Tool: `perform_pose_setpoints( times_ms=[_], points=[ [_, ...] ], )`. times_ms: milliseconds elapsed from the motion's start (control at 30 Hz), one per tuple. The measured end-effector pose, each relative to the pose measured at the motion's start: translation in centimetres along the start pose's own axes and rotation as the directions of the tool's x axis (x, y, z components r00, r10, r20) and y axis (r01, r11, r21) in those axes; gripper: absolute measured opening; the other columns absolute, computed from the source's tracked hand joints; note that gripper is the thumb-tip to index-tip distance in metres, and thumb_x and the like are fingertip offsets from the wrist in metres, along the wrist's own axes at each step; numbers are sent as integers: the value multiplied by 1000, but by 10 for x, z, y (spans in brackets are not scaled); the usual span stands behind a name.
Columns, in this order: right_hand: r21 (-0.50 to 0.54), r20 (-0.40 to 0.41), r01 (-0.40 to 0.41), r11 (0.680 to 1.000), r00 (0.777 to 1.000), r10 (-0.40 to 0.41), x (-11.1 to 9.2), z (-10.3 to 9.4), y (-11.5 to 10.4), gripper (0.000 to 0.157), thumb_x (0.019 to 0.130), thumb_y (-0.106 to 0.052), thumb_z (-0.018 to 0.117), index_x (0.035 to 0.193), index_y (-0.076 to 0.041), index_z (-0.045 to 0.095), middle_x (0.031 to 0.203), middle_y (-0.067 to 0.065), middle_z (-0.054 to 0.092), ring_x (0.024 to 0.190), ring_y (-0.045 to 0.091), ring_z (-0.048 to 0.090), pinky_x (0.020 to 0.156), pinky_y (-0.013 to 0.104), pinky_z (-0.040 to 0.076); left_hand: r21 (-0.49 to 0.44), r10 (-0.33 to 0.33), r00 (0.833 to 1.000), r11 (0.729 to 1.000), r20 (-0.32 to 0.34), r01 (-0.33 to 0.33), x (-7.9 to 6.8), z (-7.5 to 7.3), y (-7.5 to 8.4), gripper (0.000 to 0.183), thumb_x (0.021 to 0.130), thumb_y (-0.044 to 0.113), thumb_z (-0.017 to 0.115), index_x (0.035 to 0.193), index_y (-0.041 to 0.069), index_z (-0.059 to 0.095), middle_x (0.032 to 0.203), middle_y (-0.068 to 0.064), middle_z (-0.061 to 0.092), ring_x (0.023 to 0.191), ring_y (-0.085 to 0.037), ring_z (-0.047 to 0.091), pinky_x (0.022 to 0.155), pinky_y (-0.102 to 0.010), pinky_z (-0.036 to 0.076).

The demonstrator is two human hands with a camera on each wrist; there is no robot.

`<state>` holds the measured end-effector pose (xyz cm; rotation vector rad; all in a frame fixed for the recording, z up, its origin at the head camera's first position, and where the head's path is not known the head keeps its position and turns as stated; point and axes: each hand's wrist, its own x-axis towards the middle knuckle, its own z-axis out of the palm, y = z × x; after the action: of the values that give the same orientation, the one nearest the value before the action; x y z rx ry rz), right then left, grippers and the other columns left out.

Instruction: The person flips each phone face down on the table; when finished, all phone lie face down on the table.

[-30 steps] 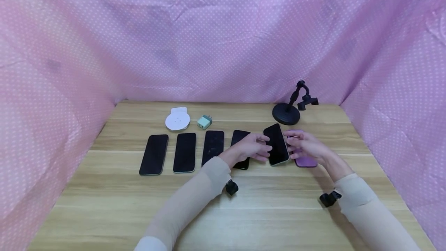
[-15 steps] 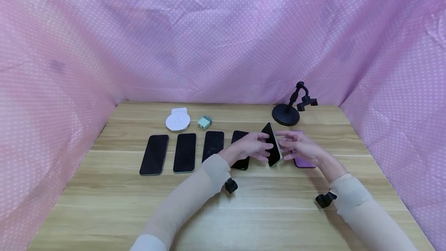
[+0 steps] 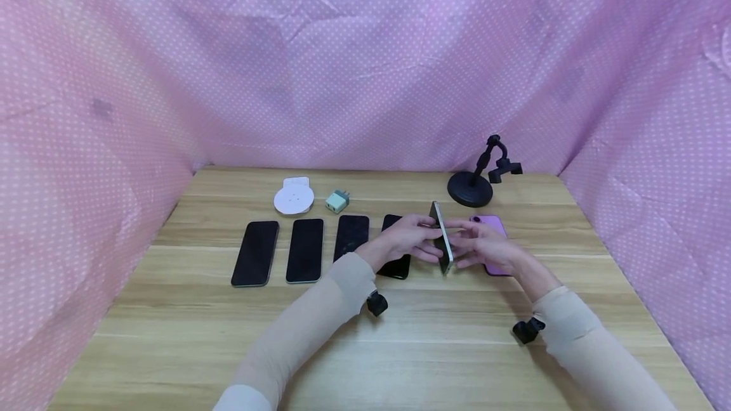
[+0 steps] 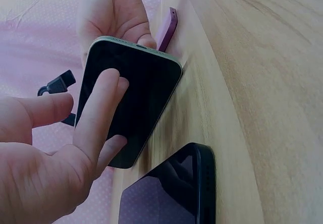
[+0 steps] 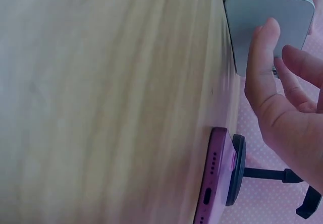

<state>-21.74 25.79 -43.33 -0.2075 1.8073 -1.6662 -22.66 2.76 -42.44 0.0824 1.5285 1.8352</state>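
A phone [image 4: 149, 77] stands on edge between the fingers: the left hand [image 3: 408, 237], fingers spread, touches its screen; the right hand [image 3: 485, 245], likewise spread, its back. Beneath the right fingers lies a purple phone [image 3: 493, 224].

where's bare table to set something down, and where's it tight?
Free: front table between the sleeves; left of the leftmost phone; back strip between plug and stand. Crowded: around the tipped-up phone, left hand and right hand flanking it.

No legible text, label, brand, number or sign in any view.
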Motion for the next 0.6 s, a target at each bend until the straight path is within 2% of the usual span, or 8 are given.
perform_pose_setpoints(
  times_ms=[100, 233, 433, 600],
  points=[
    [-24, 18, 8, 1000, 1000, -7, 1, 1, 1, 58, 105, -6, 53, 157, 1, 28, 127, 22, 59, 106, 31, 66, 86, 46, 60, 8, 4, 1000, 1000, -5, -4, -1, -2, -1, 51, 102, 7, 60, 149, -4, 41, 111, -21, 69, 101, -41, 71, 79, -43, 63],
    [-79, 39, 20, 997, 999, -17, 1, 2, 2, 59, 105, -9, 55, 157, 0, 28, 125, 21, 58, 106, 31, 66, 86, 46, 60, 16, 15, 1000, 1000, -9, -14, -3, -4, -2, 47, 102, 5, 60, 145, -5, 45, 111, -23, 69, 95, -37, 72, 79, -43, 63],
    [-116, 48, 19, 993, 999, -13, 2, 5, 0, 60, 106, -11, 54, 159, -2, 27, 147, 31, 44, 113, 33, 64, 88, 47, 60, 8, 30, 1000, 1000, -7, -30, -2, -8, -5, 43, 101, 3, 60, 142, -4, 48, 110, -22, 69, 95, -38, 72, 80, -43, 63],
    [-141, 41, 15, 990, 999, -9, 0, 7, 0, 60, 106, -14, 55, 158, 0, 28, 154, 31, 34, 115, 32, 62, 88, 48, 59, 8, 39, 999, 999, -10, -39, -1, -11, -8, 37, 101, 2, 60, 137, -3, 52, 112, -21, 69, 93, -37, 72, 79, -43, 63]
  ],
)
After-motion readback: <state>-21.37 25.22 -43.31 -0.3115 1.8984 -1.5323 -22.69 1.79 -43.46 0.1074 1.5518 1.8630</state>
